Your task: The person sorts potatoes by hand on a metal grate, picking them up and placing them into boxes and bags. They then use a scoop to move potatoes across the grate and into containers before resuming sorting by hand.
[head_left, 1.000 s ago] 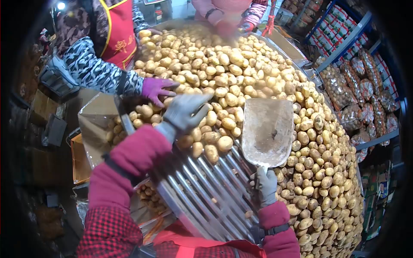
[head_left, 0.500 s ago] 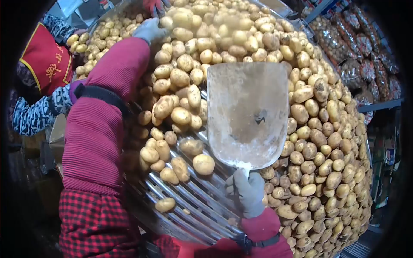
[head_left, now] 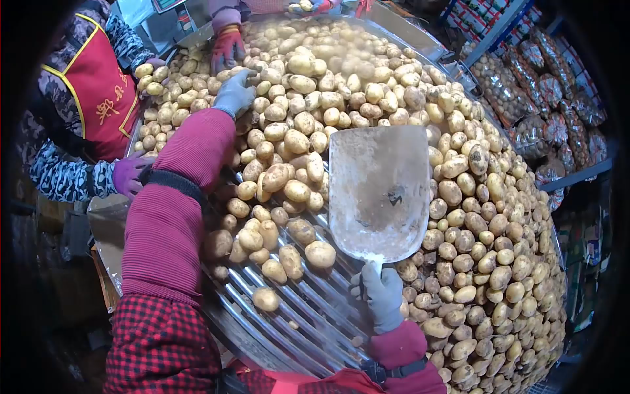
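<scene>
My left hand (head_left: 234, 94), in a grey glove, reaches to the potatoes (head_left: 296, 140) at the upper left of the heap. Its fingers are apart, with nothing gripped between them. My right hand (head_left: 380, 295), also gloved in grey, is closed around the short handle of a metal scoop (head_left: 379, 190). The scoop's wide blade points away from me, lies over the heap and bears no potatoes. Between my arms run the metal bars of a slatted grate (head_left: 289, 322), with several loose potatoes on them.
On the left stands a person in a red apron (head_left: 108, 98), hands near the heap's edge. A co-worker's red-gloved hand (head_left: 228, 47) is just beyond my left hand. Bagged potatoes (head_left: 561, 105) sit on a rack at the upper right. A cardboard box (head_left: 108, 220) is at left.
The view has shifted, showing more of the far side. My left hand has its fingers more spread. The scoop remains in my right hand, and the co-worker's red glove is more visible.
</scene>
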A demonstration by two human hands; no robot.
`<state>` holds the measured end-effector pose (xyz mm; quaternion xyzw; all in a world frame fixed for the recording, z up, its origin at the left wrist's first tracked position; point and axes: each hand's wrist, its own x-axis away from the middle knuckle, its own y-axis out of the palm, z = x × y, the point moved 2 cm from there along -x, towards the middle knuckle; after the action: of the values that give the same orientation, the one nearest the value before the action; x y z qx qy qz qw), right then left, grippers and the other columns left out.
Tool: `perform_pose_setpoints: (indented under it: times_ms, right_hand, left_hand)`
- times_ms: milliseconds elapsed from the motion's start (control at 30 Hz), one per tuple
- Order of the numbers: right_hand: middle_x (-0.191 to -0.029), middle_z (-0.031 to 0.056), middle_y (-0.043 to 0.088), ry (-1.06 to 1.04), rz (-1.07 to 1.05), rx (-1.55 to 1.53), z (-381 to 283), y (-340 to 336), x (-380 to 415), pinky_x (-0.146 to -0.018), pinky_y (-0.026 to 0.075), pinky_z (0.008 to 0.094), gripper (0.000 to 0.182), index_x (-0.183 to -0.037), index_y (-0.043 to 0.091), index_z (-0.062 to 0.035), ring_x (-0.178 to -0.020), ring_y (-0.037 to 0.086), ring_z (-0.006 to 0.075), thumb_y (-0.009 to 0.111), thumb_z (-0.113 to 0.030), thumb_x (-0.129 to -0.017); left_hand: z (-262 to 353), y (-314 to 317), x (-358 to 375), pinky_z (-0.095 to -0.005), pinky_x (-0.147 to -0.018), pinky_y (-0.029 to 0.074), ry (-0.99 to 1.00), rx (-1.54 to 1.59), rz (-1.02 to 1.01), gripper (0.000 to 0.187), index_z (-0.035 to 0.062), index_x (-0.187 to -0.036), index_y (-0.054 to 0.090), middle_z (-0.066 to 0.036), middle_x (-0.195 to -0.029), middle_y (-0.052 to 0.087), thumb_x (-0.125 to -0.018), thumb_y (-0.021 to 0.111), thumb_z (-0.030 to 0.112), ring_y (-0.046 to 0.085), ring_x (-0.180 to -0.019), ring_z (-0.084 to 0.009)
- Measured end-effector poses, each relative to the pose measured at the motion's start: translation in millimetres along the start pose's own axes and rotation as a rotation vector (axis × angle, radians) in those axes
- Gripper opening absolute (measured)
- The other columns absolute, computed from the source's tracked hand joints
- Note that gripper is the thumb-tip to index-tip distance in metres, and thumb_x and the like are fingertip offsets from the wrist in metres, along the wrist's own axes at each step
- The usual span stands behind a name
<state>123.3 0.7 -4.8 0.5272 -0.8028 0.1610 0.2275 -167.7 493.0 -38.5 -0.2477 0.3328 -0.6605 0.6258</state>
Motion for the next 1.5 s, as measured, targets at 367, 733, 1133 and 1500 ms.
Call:
perform_pose_setpoints:
  times_ms: [367, 733, 1133, 1500]
  right_hand:
    - [-0.085, 0.0107, 0.074, 0.069, 0.018, -0.069, 4, 1, -1, -0.058, 0.054, 0.0258, 0.030, -0.109, 0.066, 0.0020, -0.065, 0.067, 0.0126, 0.068, -0.027, -0.104]
    - [-0.075, 0.0086, 0.067, 0.072, 0.075, -0.076, 0, 10, 0, -0.053, 0.048, 0.0265, 0.035, -0.092, 0.065, 0.0000, -0.058, 0.060, 0.0125, 0.064, -0.032, -0.106]
    - [-0.078, 0.0066, 0.067, -0.050, 0.054, -0.082, 3, 11, 4, -0.054, 0.048, 0.0253, 0.027, -0.110, 0.061, -0.0030, -0.060, 0.060, 0.0113, 0.063, -0.029, -0.106]
    - [-0.071, 0.0048, 0.063, -0.198, 0.096, -0.036, 18, 9, -9, -0.041, 0.044, 0.0236, 0.024, -0.095, 0.052, -0.0098, -0.050, 0.057, 0.0092, 0.063, -0.027, -0.108]
  left_hand:
    - [50, -10, 17, -0.0458, -0.102, 0.052, 0.146, -0.273, -0.132, 0.055, 0.0116, -0.138, 0.060, -0.017, -0.125, 0.072, -0.095, 0.069, 0.044, 0.068, -0.119, -0.0353]
    - [41, -5, 20, -0.0426, -0.104, 0.052, 0.173, -0.170, -0.104, 0.046, 0.0181, -0.138, 0.062, -0.015, -0.129, 0.072, -0.096, 0.072, 0.034, 0.067, -0.122, -0.0313]
    - [61, -31, 74, -0.0324, -0.103, 0.052, 0.196, 0.234, -0.165, 0.051, 0.0134, -0.143, 0.064, -0.007, -0.123, 0.073, -0.093, 0.061, 0.002, 0.067, -0.118, -0.0177]
    - [91, -120, 306, -0.0282, -0.099, 0.050, 0.187, 0.843, -0.141, 0.032, 0.0030, -0.135, 0.066, -0.004, -0.126, 0.067, -0.106, 0.064, 0.018, 0.061, -0.114, -0.0117]
